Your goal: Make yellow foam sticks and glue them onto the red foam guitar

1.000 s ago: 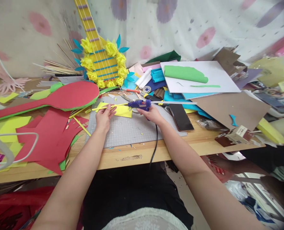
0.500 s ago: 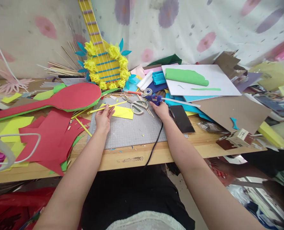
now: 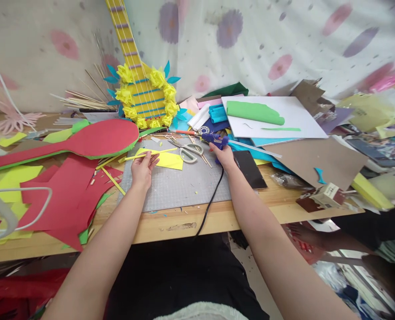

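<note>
Pinched in the fingers of my left hand (image 3: 143, 169) is a thin yellow paper strip (image 3: 134, 157), held above the grey cutting mat (image 3: 171, 191). A yellow sheet of paper (image 3: 171, 161) lies on the mat just behind those fingers. My right hand (image 3: 223, 155) is wrapped round a blue glue gun (image 3: 216, 140), a long glue stick jutting from its back to the right. Its black cord (image 3: 208, 213) runs down over the table's edge. Between my hands rest open scissors (image 3: 188, 154) with pale handles. A black phone (image 3: 250, 169) lies beside my right wrist.
At the back stands a yellow paper guitar (image 3: 147, 95) ringed with yellow flowers. A red lute-shaped cutout (image 3: 104, 138) and red paper scraps (image 3: 64, 191) fill the left side. On the right are a white board (image 3: 274, 115), brown cardboard (image 3: 320, 160) and a small carton (image 3: 320, 198).
The view has shifted slightly, so most things sit a little lower and further left. Both hands keep their holds, with hardly any movement over the mat.
</note>
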`<action>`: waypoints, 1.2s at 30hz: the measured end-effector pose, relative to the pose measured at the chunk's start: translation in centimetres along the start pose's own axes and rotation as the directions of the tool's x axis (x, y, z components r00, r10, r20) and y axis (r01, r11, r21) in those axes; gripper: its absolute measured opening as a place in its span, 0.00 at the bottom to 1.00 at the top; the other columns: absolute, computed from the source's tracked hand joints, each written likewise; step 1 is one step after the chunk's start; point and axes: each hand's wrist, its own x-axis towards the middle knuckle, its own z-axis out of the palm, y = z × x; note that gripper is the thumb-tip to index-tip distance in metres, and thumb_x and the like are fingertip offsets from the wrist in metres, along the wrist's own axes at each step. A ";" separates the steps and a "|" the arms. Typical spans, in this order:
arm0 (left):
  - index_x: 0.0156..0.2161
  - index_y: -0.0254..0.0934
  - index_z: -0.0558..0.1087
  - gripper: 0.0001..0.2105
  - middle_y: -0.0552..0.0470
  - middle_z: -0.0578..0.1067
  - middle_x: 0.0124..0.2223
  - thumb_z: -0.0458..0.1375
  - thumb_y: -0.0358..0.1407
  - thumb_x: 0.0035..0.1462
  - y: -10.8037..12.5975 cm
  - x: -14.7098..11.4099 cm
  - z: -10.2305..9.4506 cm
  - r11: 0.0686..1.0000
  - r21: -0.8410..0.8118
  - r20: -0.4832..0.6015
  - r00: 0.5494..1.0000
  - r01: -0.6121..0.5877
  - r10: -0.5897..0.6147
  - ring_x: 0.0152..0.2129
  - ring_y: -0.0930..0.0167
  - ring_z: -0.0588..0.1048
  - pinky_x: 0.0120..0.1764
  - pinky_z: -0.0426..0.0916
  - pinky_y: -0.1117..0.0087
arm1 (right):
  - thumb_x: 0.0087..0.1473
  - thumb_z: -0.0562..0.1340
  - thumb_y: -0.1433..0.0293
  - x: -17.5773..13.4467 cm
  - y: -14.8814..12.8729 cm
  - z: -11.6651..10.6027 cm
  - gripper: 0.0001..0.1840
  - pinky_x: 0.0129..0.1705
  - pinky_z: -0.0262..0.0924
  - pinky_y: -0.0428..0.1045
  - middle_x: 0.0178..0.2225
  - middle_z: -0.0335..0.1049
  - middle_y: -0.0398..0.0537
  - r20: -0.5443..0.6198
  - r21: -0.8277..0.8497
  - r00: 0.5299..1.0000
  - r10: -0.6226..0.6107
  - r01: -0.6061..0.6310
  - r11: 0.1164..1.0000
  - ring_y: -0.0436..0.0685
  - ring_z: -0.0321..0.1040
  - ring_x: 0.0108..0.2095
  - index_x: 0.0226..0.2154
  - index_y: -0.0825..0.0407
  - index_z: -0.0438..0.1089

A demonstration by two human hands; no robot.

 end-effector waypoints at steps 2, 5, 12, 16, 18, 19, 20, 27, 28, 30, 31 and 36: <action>0.29 0.34 0.69 0.07 0.54 0.76 0.28 0.63 0.32 0.45 0.0 0.0 0.0 1.000 -0.009 -0.003 1.000 0.003 -0.003 0.28 0.73 0.77 0.36 0.70 0.73 | 0.44 0.59 0.53 -0.2 -0.2 -0.3 0.24 0.40 0.61 0.51 0.33 0.74 0.55 0.020 -0.120 1.000 -0.002 0.004 0.993 0.60 0.70 0.37 0.32 0.58 0.72; 0.29 0.34 0.69 0.06 0.55 0.75 0.27 0.62 0.31 0.45 0.0 0.1 0.0 1.000 -0.015 -0.007 1.000 0.002 -0.002 0.28 0.74 0.77 0.35 0.70 0.73 | 0.45 0.58 0.53 -0.5 -0.6 -0.8 0.26 0.41 0.60 0.53 0.36 0.73 0.59 0.000 -0.347 1.000 0.013 -0.012 0.938 0.64 0.69 0.40 0.36 0.58 0.72; 0.30 0.34 0.69 0.07 0.54 0.75 0.28 0.63 0.31 0.44 -0.1 0.1 0.0 1.000 -0.016 0.013 1.000 0.004 -0.004 0.27 0.74 0.77 0.33 0.71 0.74 | 0.46 0.59 0.52 -0.6 -0.9 -0.9 0.28 0.42 0.60 0.53 0.39 0.72 0.61 0.062 -0.486 0.997 0.048 -0.012 0.874 0.64 0.68 0.42 0.41 0.58 0.71; 0.29 0.34 0.69 0.09 0.54 0.75 0.28 0.64 0.31 0.42 -0.1 -0.1 0.0 1.000 -0.010 0.045 0.999 0.014 -0.014 0.28 0.73 0.77 0.33 0.71 0.73 | 0.44 0.60 0.52 -1.1 -1.5 -0.9 0.29 0.42 0.59 0.52 0.40 0.71 0.60 0.077 -0.510 0.996 0.048 -0.002 0.860 0.63 0.67 0.43 0.41 0.58 0.70; 0.29 0.34 0.68 0.09 0.54 0.75 0.28 0.64 0.32 0.42 -0.1 -0.2 0.1 1.000 0.007 0.054 0.998 0.018 -0.019 0.28 0.72 0.77 0.32 0.71 0.74 | 0.41 0.62 0.51 -1.5 -2.1 -1.7 0.34 0.44 0.58 0.53 0.41 0.70 0.61 0.071 -0.573 0.997 0.036 0.011 0.820 0.65 0.65 0.45 0.43 0.60 0.67; 0.28 0.34 0.68 0.09 0.54 0.75 0.28 0.64 0.33 0.42 -0.1 -0.2 0.1 1.000 0.019 0.058 0.998 0.016 -0.017 0.28 0.72 0.77 0.31 0.71 0.74 | 0.39 0.63 0.50 -1.8 -2.5 -2.3 0.37 0.45 0.58 0.54 0.42 0.69 0.63 0.057 -0.621 0.998 0.031 0.011 0.784 0.66 0.63 0.47 0.44 0.61 0.66; 0.28 0.34 0.68 0.10 0.53 0.75 0.28 0.64 0.33 0.42 -0.1 -0.2 0.1 0.999 0.033 0.062 0.998 0.011 -0.013 0.28 0.72 0.77 0.30 0.70 0.75 | 0.37 0.64 0.49 -2.1 -3.0 -3.0 0.38 0.46 0.57 0.56 0.44 0.67 0.65 0.041 -0.675 0.999 0.034 0.003 0.738 0.68 0.61 0.49 0.44 0.62 0.66; 0.30 0.34 0.68 0.14 0.55 0.74 0.28 0.65 0.37 0.38 -0.4 -0.4 0.3 0.989 0.146 0.055 0.998 -0.035 0.028 0.20 0.77 0.73 0.16 0.59 0.82 | 0.42 0.62 0.52 -4.4 -7.4 -2.9 0.23 0.36 0.57 0.53 0.33 0.70 0.52 0.383 -0.585 0.924 -0.004 0.246 0.773 0.60 0.66 0.35 0.33 0.53 0.66; 0.29 0.34 0.68 0.14 0.55 0.73 0.28 0.65 0.37 0.37 -0.4 -0.4 0.3 0.988 0.150 0.065 0.997 -0.044 0.035 0.20 0.78 0.72 0.16 0.58 0.82 | 0.43 0.63 0.54 -4.7 -8.0 -1.7 0.21 0.36 0.56 0.51 0.34 0.70 0.51 0.430 -0.484 0.892 -0.139 0.358 0.799 0.59 0.65 0.35 0.34 0.52 0.66; 0.29 0.34 0.68 0.14 0.55 0.73 0.27 0.66 0.37 0.36 -0.5 -0.5 0.4 0.986 0.156 0.086 0.995 -0.057 0.044 0.19 0.78 0.71 0.15 0.58 0.81 | 0.45 0.62 0.57 -5.4 -8.9 1.3 0.20 0.37 0.55 0.50 0.38 0.69 0.51 0.436 -0.323 0.828 -0.353 0.510 0.797 0.57 0.64 0.37 0.37 0.52 0.65; 0.29 0.34 0.68 0.14 0.55 0.73 0.27 0.66 0.37 0.36 -0.5 -0.5 0.4 0.985 0.161 0.094 0.994 -0.061 0.047 0.19 0.78 0.71 0.16 0.58 0.81 | 0.45 0.63 0.58 -5.7 -9.2 2.8 0.19 0.37 0.55 0.49 0.37 0.69 0.50 0.441 -0.286 0.804 -0.398 0.547 0.787 0.56 0.64 0.37 0.37 0.52 0.65; 0.29 0.33 0.69 0.15 0.54 0.72 0.26 0.66 0.39 0.35 -0.6 -0.6 0.2 0.981 0.181 0.119 0.992 -0.065 0.043 0.19 0.78 0.70 0.16 0.59 0.80 | 0.48 0.62 0.63 -6.3 -10.0 7.2 0.11 0.33 0.53 0.47 0.32 0.70 0.48 0.427 -0.225 0.805 -0.412 0.536 0.813 0.53 0.64 0.33 0.31 0.54 0.67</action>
